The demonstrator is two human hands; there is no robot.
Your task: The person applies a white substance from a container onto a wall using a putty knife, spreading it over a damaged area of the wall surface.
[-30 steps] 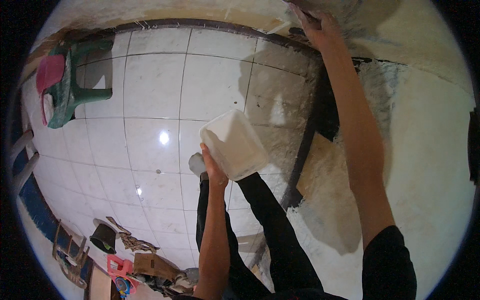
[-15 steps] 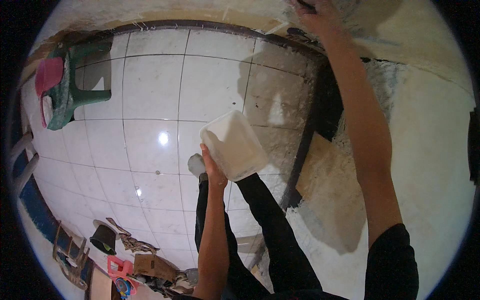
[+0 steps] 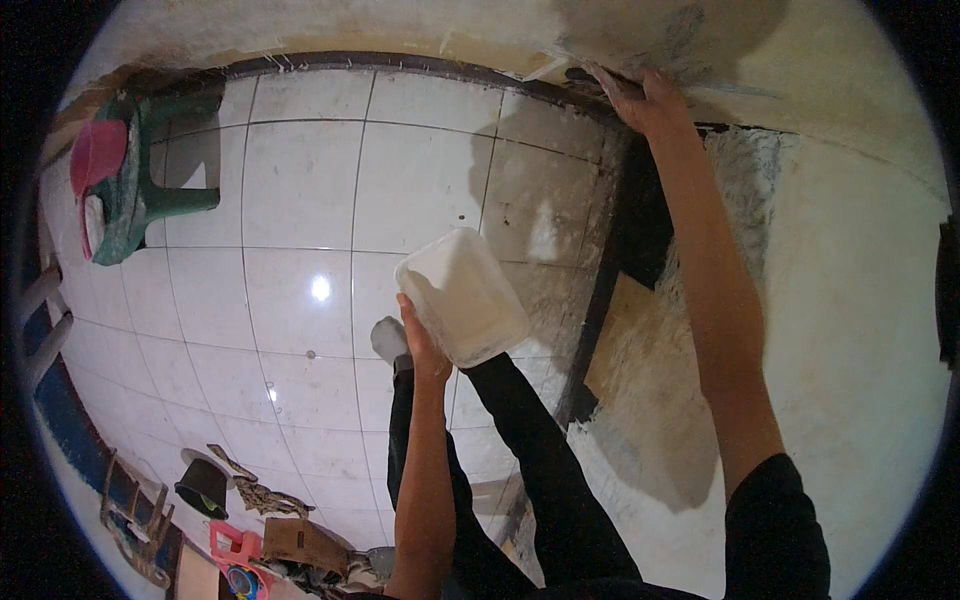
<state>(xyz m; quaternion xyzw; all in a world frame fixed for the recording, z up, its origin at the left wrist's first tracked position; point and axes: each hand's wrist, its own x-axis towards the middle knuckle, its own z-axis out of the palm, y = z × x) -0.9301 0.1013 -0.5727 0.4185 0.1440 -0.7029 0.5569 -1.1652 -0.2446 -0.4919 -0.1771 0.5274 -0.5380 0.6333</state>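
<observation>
White tiled floor (image 3: 300, 210) spreading below, glare spot shining near centre; rough plastered wall (image 3: 860, 330) rising along the right, patchy and streaked. Looking straight down past dark trouser legs (image 3: 530, 470).

Left hand (image 3: 420, 340) reaching up from the lower edge, forearm nearly vertical, fingers closing firmly on the near corner of a white tub (image 3: 462, 297). Tub tilting, hanging over the floor at centre frame, just left of the wall's base, well apart from the other hand.

Right hand (image 3: 640, 100) stretching far up and forward, arm fully extended along the wall, black sleeve (image 3: 775, 530) showing at the shoulder. Palm pressing flat against the plaster near the top; fingers spreading; not possible to tell whether anything is sitting under them.

Green stool (image 3: 140, 190) with a pink dustpan (image 3: 95, 160) standing far left. Clutter lying bottom left.
</observation>
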